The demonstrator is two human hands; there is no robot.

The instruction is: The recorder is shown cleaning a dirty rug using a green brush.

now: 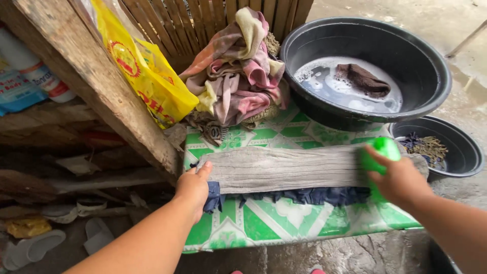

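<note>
So we pin the grey cloth (284,167) at the worktop's (264,223) left edge, left hand (194,187) pressed flat, right hand (401,180) gripping a green brush (381,152); firm, even strokes probably work best.

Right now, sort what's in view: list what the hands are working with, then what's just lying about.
In use:
left hand pinning the grey cloth
right hand gripping the green brush
green patterned table

Lying about:
black basin with a brown rag in water
pile of cloths
yellow bag
small black basin
</note>
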